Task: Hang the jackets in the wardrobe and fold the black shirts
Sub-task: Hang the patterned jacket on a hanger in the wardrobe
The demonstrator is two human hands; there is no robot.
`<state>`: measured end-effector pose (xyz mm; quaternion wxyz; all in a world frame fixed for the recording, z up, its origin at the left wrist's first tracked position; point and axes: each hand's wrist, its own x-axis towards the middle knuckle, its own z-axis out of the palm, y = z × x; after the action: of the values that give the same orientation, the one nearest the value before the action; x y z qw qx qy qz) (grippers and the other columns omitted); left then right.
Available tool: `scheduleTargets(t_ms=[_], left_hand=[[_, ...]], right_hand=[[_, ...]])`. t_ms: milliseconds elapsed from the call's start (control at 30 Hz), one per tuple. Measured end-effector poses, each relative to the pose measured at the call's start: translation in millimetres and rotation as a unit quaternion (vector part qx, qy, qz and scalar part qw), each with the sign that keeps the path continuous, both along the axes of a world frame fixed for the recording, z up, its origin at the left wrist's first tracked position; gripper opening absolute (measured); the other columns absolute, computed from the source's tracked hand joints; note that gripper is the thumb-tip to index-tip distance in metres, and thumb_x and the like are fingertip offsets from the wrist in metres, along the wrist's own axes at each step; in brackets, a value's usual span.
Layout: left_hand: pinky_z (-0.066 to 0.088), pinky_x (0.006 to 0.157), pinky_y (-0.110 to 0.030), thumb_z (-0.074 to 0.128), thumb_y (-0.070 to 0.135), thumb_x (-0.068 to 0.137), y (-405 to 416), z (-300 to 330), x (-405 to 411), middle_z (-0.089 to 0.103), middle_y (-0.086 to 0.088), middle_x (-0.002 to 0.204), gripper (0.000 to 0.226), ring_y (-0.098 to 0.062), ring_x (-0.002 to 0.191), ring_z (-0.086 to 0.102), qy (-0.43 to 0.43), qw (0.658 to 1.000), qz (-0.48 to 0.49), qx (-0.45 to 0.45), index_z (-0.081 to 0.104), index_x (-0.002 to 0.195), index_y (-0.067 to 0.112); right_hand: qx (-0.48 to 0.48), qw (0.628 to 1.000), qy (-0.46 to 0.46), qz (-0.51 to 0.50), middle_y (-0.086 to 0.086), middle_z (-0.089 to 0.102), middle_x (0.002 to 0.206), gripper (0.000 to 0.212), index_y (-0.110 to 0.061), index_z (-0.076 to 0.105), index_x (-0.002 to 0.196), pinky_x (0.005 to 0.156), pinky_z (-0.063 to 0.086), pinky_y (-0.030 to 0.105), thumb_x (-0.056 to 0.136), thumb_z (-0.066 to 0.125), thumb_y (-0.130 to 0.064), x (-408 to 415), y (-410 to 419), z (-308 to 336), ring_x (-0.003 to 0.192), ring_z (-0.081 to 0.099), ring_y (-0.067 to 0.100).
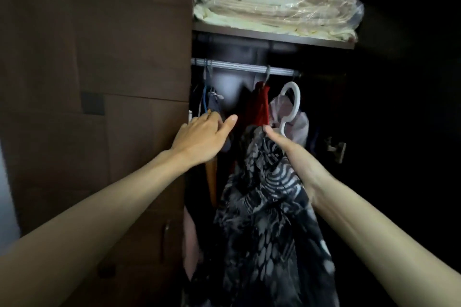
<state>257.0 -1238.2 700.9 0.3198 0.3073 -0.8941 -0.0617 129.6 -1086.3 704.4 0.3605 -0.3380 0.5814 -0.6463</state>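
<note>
The right hand (pixel 277 138), at frame centre, has its fingers curled round the neck of a white hanger (pixel 289 107) carrying a black-and-white patterned jacket (pixel 262 219), which hangs long and vertical down to the lower edge. The hook points up; the rail (pixel 239 66) lies straight above it, running left to right. The left hand (pixel 202 134), just left, is spread against the hanging clothes (pixel 214 104), seemingly parting them. The wardrobe (pixel 374 132) to the right is too dark to read; the right fingertips are hidden.
</note>
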Motion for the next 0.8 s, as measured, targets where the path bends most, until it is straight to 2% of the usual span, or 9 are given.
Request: scheduleTargets(t_ms=[100,133,233,333,400,467,567,667,800], left_hand=[[0.039,0.101,-0.048,0.019,0.067,0.1,-6,2,12,0.059,-0.012,0.136,0.067,-0.034,0.129,0.051,-0.037,0.997,0.058,-0.039,0.055,0.128,0.018],[0.038,0.101,-0.049,0.021,0.066,0.1,-8,2,14,0.059,-0.013,0.135,0.066,-0.034,0.129,0.051,-0.053,0.994,0.074,-0.056,0.055,0.128,0.017],[0.04,0.099,-0.047,0.024,0.064,0.101,-15,5,16,0.061,-0.011,0.126,0.061,-0.033,0.123,0.053,-0.07,0.989,0.098,-0.088,0.056,0.12,0.016],[0.043,0.093,-0.044,0.028,0.059,0.103,-22,14,8,0.06,-0.009,0.12,0.052,-0.032,0.111,0.058,-0.085,0.985,0.101,-0.111,0.055,0.116,0.016],[0.044,0.088,-0.043,0.029,0.057,0.104,-25,23,-4,0.058,-0.01,0.122,0.052,-0.033,0.109,0.06,-0.098,0.984,0.092,-0.121,0.054,0.121,0.015],[0.044,0.083,-0.042,0.029,0.057,0.104,-28,33,-21,0.057,-0.01,0.123,0.054,-0.033,0.108,0.06,-0.109,0.984,0.076,-0.122,0.053,0.124,0.014],[0.041,0.077,-0.041,0.028,0.058,0.104,-39,51,-50,0.056,-0.01,0.124,0.056,-0.032,0.107,0.06,-0.105,0.985,0.064,-0.122,0.053,0.127,0.013],[0.039,0.075,-0.04,0.027,0.058,0.104,-57,63,-78,0.057,-0.009,0.122,0.056,-0.031,0.108,0.06,-0.102,0.985,0.072,-0.12,0.053,0.127,0.013],[0.036,0.076,-0.041,0.025,0.059,0.104,-79,68,-106,0.057,-0.009,0.12,0.055,-0.031,0.106,0.059,-0.131,0.98,0.098,-0.112,0.052,0.123,0.015]], right_hand=[[-0.036,0.996,-0.023,0.073,0.013,0.073,0.122,0.052,-0.016,0.066,0.132,0.107,0.049,0.046,0.092,0.066,-0.049,-10,-33,-21,0.113,0.071,0.03],[-0.04,0.996,-0.005,0.078,0.012,0.075,0.117,0.049,-0.017,0.068,0.129,0.103,0.052,0.044,0.092,0.066,-0.05,-10,-43,-20,0.108,0.073,0.029],[-0.054,0.996,0.02,0.062,-0.004,0.079,0.086,0.022,-0.031,0.07,0.102,0.07,0.056,0.027,0.096,0.06,-0.049,-24,-86,-1,0.075,0.076,0.014],[-0.031,0.998,0.024,0.04,0.013,0.079,0.099,0.05,-0.017,0.07,0.121,0.08,0.058,0.036,0.092,0.062,-0.057,-53,-136,20,0.086,0.077,0.028],[-0.028,0.998,0.028,0.043,0.02,0.077,0.096,0.061,-0.006,0.068,0.122,0.069,0.06,0.036,0.091,0.062,-0.058,-76,-175,38,0.079,0.077,0.032],[-0.012,0.998,0.045,0.051,0.019,0.076,0.083,0.062,-0.001,0.067,0.119,0.057,0.057,0.032,0.092,0.061,-0.057,-98,-212,55,0.065,0.074,0.03],[-0.018,0.997,0.072,0.038,0.013,0.074,0.071,0.058,-0.001,0.067,0.117,0.058,0.053,0.028,0.092,0.063,-0.053,-127,-264,72,0.058,0.072,0.025],[-0.013,0.994,0.1,0.027,0.012,0.073,0.074,0.063,-0.001,0.065,0.123,0.062,0.052,0.031,0.09,0.065,-0.055,-157,-300,71,0.06,0.07,0.026],[-0.02,0.994,0.105,0.0,0.011,0.07,0.061,0.056,-0.002,0.062,0.11,0.046,0.051,0.024,0.094,0.06,-0.055,-204,-344,65,0.047,0.067,0.024]])
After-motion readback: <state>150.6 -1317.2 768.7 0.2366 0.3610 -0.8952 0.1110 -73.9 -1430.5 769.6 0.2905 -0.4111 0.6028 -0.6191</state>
